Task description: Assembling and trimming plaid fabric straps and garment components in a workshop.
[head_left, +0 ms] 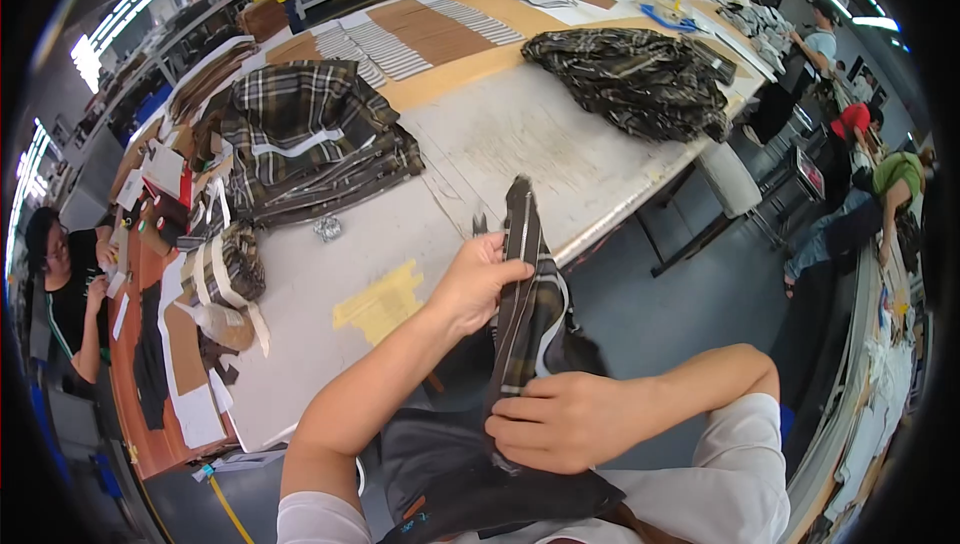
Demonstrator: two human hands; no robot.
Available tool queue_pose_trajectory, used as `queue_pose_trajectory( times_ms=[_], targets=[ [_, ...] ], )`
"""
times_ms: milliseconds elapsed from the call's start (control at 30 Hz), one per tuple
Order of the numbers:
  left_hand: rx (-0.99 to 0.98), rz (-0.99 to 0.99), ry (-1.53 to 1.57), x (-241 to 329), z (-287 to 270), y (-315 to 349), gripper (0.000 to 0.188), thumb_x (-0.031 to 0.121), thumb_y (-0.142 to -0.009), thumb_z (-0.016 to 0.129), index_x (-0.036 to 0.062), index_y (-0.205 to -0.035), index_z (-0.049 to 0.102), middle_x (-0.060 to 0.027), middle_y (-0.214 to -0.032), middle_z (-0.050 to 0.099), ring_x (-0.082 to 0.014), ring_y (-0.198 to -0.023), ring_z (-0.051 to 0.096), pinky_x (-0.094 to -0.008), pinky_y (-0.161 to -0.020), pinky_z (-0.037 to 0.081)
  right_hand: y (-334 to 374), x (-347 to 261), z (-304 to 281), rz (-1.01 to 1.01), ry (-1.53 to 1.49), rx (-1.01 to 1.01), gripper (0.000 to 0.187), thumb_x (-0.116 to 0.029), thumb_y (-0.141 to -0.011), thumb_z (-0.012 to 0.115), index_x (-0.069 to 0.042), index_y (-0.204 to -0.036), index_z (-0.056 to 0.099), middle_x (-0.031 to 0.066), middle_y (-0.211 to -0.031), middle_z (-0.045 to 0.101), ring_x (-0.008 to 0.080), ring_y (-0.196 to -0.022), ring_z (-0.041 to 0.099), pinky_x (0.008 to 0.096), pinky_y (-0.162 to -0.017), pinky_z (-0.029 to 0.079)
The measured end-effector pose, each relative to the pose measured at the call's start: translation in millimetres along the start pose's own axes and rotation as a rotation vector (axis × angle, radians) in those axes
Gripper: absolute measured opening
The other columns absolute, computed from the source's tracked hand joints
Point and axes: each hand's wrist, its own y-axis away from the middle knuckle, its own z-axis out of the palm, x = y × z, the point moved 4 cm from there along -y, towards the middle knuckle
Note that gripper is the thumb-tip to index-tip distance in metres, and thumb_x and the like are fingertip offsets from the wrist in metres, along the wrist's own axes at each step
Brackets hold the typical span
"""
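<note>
My left hand point(472, 284) pinches the edge of a dark plaid fabric piece point(518, 244) between thumb and fingers. The folded band of this cloth runs upright in front of me, with a white strip along its inner side. Just above my left fingers two small dark pointed tips show, like those of thread snips point(480, 222); the rest is hidden. Lower down, my right hand point(565, 422) is closed on the near end of the same plaid fabric piece, close to my dark apron point(440, 464). Some of the cloth hangs past the table edge.
On the white table point(370, 224) lie a stack of plaid garments point(310, 134), a heap of plaid cloth point(630, 79) and a tied plaid bundle point(225, 264). Brown and striped pieces point(430, 34) spread at the back. A stool point(728, 179) stands right. Several people work around.
</note>
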Motion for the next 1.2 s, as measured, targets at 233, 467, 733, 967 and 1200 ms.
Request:
queue_pose_trajectory(
  times_ms=[233, 467, 733, 967, 1200],
  targets=[
    [-0.251, 0.11, -0.427, -13.9, 8.9, 99.8, 0.042, -0.007, -0.074, 0.048, -0.0023, -0.116, 0.049, -0.003, -0.101, 0.059, -0.0074, -0.092, 0.054, -0.0233, -0.081, 0.043, 47.2, 36.5, -27.5, 0.743, -0.139, 0.432, 0.066, -0.013, -0.06, 0.075, -0.004, -0.119, 0.049, 0.0155, -0.127, 0.042, 0.0321, -0.117, 0.039, 0.0423, -0.097, 0.032],
    [-0.084, 0.245, -0.32, -43.1, -2.1, 171.1, 0.039, -0.003, -0.072, 0.056, 0.0, -0.111, 0.052, -0.0052, -0.093, 0.058, -0.0077, -0.088, 0.053, -0.0232, -0.079, 0.043, 48.4, 7.2, 20.7, 0.89, -0.774, 0.324, 0.017, -0.001, -0.073, 0.065, 0.001, -0.09, 0.062, 0.0084, -0.079, 0.063, 0.0168, -0.068, 0.06, 0.0252, -0.062, 0.046],
    [0.373, 0.732, -0.72, -45.6, 1.9, 196.9, 0.025, 0.002, -0.07, 0.072, 0.0009, -0.092, 0.06, -0.0094, -0.083, 0.062, -0.0165, -0.078, 0.061, -0.025, -0.066, 0.049, 10.1, -24.8, 54.7, 0.888, -0.663, 0.277, 0.009, -0.001, -0.072, 0.065, 0.0, -0.08, 0.062, 0.0059, -0.067, 0.059, 0.0122, -0.053, 0.053, 0.023, -0.048, 0.038],
    [0.358, 0.925, -0.826, -48.0, -16.5, 200.5, 0.025, -0.001, -0.067, 0.07, -0.0007, -0.091, 0.062, -0.0131, -0.087, 0.065, -0.0254, -0.079, 0.063, -0.0322, -0.07, 0.05, 13.4, -21.9, 58.5, 0.908, -0.602, 0.285, 0.017, -0.001, -0.072, 0.069, -0.001, -0.089, 0.064, 0.0067, -0.065, 0.058, 0.0098, -0.047, 0.051, 0.0226, -0.043, 0.038],
    [0.475, 1.1, -1.044, -45.0, -18.3, 203.9, 0.022, -0.009, -0.058, 0.065, -0.0028, -0.079, 0.06, -0.0132, -0.08, 0.062, -0.0272, -0.073, 0.062, -0.0334, -0.065, 0.05, -10.1, -27.3, 54.5, 0.724, -0.419, 0.216, 0.012, -0.001, -0.069, 0.069, -0.001, -0.08, 0.063, 0.0069, -0.056, 0.055, 0.0158, -0.043, 0.051, 0.0258, -0.041, 0.038]
  ],
)
